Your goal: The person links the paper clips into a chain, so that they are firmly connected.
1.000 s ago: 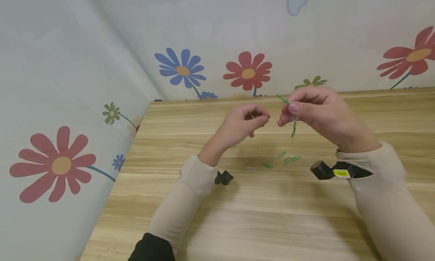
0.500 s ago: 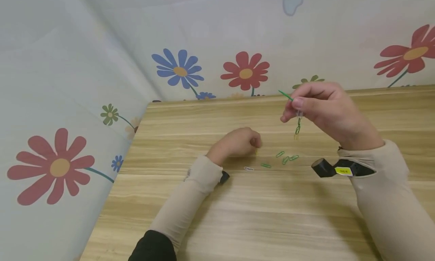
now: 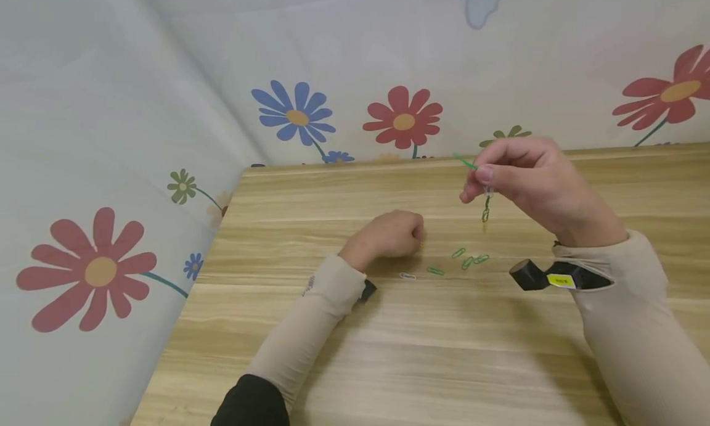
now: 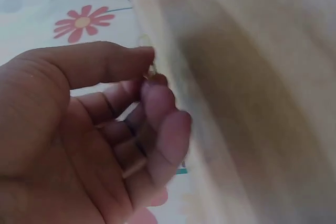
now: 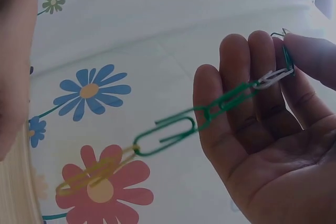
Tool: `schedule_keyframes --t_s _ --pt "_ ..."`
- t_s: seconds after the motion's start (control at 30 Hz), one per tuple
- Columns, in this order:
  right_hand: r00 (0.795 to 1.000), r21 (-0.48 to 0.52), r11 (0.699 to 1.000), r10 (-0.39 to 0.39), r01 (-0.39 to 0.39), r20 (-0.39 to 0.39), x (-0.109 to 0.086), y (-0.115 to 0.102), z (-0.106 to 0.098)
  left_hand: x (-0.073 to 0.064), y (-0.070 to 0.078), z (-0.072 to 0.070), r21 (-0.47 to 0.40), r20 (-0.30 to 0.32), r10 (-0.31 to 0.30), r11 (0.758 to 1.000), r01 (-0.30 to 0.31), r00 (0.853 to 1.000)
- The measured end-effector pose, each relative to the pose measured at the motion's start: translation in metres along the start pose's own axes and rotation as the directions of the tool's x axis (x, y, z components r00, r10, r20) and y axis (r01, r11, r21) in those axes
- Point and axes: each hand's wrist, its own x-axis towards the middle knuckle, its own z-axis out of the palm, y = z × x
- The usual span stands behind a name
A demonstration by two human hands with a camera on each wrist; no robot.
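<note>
In the head view my right hand (image 3: 527,182) is raised over the table and pinches a green paper clip (image 3: 465,161) at the top of a paper clip chain (image 5: 207,114). Below that clip hang a white paper clip (image 5: 273,78), two more green ones and a yellow paper clip (image 5: 84,179) at the lower end. My left hand (image 3: 388,236) is low at the tabletop, fingers bent, its thumb and fingertip pinching another yellow paper clip (image 4: 153,70). Most of that clip is hidden by the fingers; a pale yellow loop shows beyond the thumb tip in the left wrist view.
Several loose green paper clips (image 3: 435,270) and one white paper clip (image 3: 407,276) lie on the wooden table (image 3: 421,352) between the hands. A flower-printed sheet (image 3: 344,56) stands behind the table and along its left side.
My left hand has come down from beside the right hand to the tabletop and now pinches the loose yellow paper clip there. The right hand stays raised with the chain, shifted slightly right.
</note>
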Motion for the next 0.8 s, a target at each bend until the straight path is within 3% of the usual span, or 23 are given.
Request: schedule_keyframes --t_s 0.17,0.3,0.37,0.43,0.5,0.53,0.7,0.77,0.8 --pt "0.999 -0.089 0.996 0.023 -0.025 -0.026 -0.001 0.000 0.002 -0.001 0.003 -0.007 -0.118 -0.086 0.056 0.991 -0.066 0.995" --pt "0.996 -0.176 0.983 0.043 -0.056 -0.073 0.000 -0.002 0.006 -0.005 0.011 -0.018 -0.211 -0.177 0.093 0.969 -0.131 0.980" --pt "0.995 -0.204 0.977 0.042 -0.060 -0.093 0.000 -0.002 0.008 -0.010 0.015 -0.024 -0.283 -0.238 0.089 0.946 -0.157 0.967" --pt "0.994 -0.226 0.972 0.038 -0.061 -0.104 0.000 -0.003 0.010 -0.018 0.020 -0.031 -0.376 -0.307 0.072 0.907 -0.191 0.949" --pt "0.993 -0.242 0.968 0.040 -0.067 -0.114 0.000 -0.004 0.012 -0.026 0.025 -0.037 -0.465 -0.391 0.064 0.848 -0.257 0.918" --pt "0.992 -0.245 0.967 0.045 -0.072 -0.115 0.000 -0.004 0.013 -0.030 0.028 -0.039 -0.511 -0.433 0.062 0.805 -0.302 0.899" --pt "0.984 -0.305 0.942 0.099 -0.141 -0.149 0.000 -0.006 0.018 -0.048 0.040 -0.050 -0.617 -0.618 0.124 0.535 -0.577 0.776" --pt "0.979 -0.344 0.923 0.117 -0.170 -0.168 -0.001 -0.006 0.020 -0.053 0.044 -0.053 -0.618 -0.656 0.153 0.452 -0.643 0.739" --pt "0.978 -0.361 0.916 0.122 -0.177 -0.172 -0.001 -0.005 0.020 -0.055 0.046 -0.054 -0.615 -0.670 0.163 0.425 -0.664 0.724"
